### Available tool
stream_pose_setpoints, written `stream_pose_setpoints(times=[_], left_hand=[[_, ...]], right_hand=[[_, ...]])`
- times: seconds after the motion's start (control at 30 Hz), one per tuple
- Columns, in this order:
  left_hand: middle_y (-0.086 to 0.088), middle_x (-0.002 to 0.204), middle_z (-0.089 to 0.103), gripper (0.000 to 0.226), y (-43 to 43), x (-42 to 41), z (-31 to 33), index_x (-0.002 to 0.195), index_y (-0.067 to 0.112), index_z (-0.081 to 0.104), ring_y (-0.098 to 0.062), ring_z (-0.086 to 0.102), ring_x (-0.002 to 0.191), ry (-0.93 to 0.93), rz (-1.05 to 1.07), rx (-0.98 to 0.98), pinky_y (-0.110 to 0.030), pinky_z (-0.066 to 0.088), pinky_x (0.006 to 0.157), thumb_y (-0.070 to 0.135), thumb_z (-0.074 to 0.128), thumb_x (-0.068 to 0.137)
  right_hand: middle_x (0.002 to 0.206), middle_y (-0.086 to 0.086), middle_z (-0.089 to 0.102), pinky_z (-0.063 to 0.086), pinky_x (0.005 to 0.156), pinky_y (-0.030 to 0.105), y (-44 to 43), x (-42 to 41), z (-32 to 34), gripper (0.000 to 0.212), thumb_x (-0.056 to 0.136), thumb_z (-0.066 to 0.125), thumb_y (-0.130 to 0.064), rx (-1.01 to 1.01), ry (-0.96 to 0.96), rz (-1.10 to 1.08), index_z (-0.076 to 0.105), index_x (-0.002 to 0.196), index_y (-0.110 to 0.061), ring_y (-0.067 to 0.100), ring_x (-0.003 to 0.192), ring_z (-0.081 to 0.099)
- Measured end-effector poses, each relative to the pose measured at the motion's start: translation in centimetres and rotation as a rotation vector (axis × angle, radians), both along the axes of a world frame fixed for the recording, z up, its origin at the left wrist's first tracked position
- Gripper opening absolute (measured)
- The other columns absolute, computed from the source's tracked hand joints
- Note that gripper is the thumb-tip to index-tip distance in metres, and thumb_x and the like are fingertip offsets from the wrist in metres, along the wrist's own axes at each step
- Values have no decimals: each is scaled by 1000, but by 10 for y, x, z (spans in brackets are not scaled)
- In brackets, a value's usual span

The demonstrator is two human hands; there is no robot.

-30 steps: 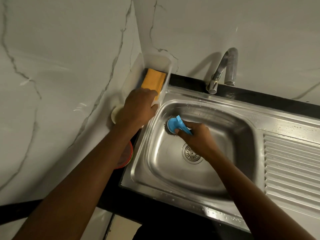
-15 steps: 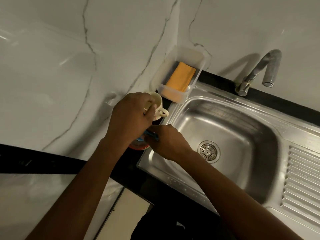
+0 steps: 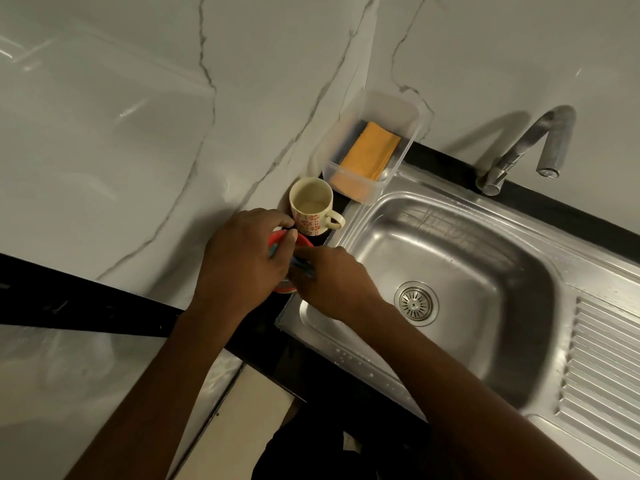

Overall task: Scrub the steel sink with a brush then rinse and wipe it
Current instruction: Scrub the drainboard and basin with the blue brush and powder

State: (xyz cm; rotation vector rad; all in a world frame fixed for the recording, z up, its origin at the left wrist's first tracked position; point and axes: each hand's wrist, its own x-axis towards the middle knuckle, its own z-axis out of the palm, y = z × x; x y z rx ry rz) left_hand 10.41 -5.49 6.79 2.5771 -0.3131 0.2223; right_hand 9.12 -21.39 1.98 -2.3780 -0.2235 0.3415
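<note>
Steel sink (image 3: pixel 450 258) wet — blue brush (image 3: pixel 303 266) beside it.

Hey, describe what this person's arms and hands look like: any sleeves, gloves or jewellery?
Both are bare. The left forearm and right forearm show no sleeve anywhere in view, so any sleeve would end beyond the frame's edge. The left hand and right hand wear no gloves, and no watch, bracelet or ring shows on the sides that are visible.

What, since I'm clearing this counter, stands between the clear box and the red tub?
A patterned mug stands between the clear box and the red tub, as the head view shows.
</note>
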Motion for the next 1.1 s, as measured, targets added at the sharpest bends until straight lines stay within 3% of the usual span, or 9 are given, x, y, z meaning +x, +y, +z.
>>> stream_pose_setpoints(times=[0.13, 0.27, 0.43, 0.53, 0.63, 0.73, 0.87, 0.97, 1.1], left_hand=[[-1, 105, 76, 23, 5, -5, -10, 115, 16, 75, -16, 67, 94, 1, -12, -16, -29, 51, 82, 32, 67, 100], [4, 104, 77, 20, 2, -11, -21, 113, 20, 75, -13, 68, 93, 42, -29, -33, -28, 53, 80, 31, 65, 100], [3, 102, 76, 20, 2, -18, -31, 111, 20, 74, -12, 67, 88, 96, -65, 6, -24, 48, 75, 33, 65, 100], [3, 103, 76, 20, 6, -22, -34, 112, 20, 75, -12, 68, 88, 108, -69, -3, -25, 52, 75, 33, 66, 100], [5, 104, 76, 22, 7, -23, -39, 113, 22, 75, -10, 68, 90, 125, -54, -20, -25, 54, 77, 37, 64, 101], [5, 100, 76, 22, 5, -23, -43, 109, 20, 75, -10, 68, 86, 136, -49, -46, -27, 57, 77, 38, 64, 101], [9, 96, 74, 20, 3, -23, -42, 106, 23, 74, -8, 67, 83, 153, -82, -41, -12, 47, 74, 38, 62, 102], [9, 93, 74, 19, 1, -22, -42, 103, 23, 74, -7, 66, 80, 156, -88, -43, -8, 45, 72, 37, 61, 102], [10, 95, 73, 23, -4, -23, -44, 105, 23, 73, -5, 64, 81, 172, -91, -61, -3, 39, 74, 40, 59, 102]], right_hand=[[83, -15, 72, 41, 51, 15, -50, -21, 3, 33, 97, 65, -51, 172, 116, -202, 69, 128, -42, 1, 52, 57], [63, -11, 61, 39, 50, 25, -93, -16, -34, 38, 90, 76, -47, 337, 214, -498, 74, 126, -32, 4, 44, 44], [100, -7, 72, 44, 58, 19, -87, 25, -85, 53, 85, 80, -50, 336, 121, -695, 69, 133, -31, 4, 69, 59], [110, -6, 74, 48, 66, 21, -70, 38, -90, 55, 88, 77, -50, 368, 98, -817, 65, 138, -29, 7, 81, 65], [105, -6, 77, 50, 61, 14, -52, -9, -93, 52, 92, 76, -41, 346, 102, -692, 63, 140, -27, 1, 72, 67], [110, -11, 76, 54, 67, 12, -35, -61, -95, 48, 94, 74, -38, 281, 147, -510, 62, 141, -32, -7, 84, 68], [115, -3, 76, 52, 64, 11, -57, -2, -104, 55, 92, 75, -41, 278, 73, -656, 61, 142, -24, -4, 73, 67], [118, -2, 74, 55, 79, 20, -82, 50, -93, 51, 92, 77, -40, 278, 23, -739, 65, 137, -19, 0, 86, 64], [113, -5, 75, 46, 63, 5, -74, 33, -90, 50, 92, 77, -40, 266, 49, -716, 66, 136, -19, -12, 78, 63]])
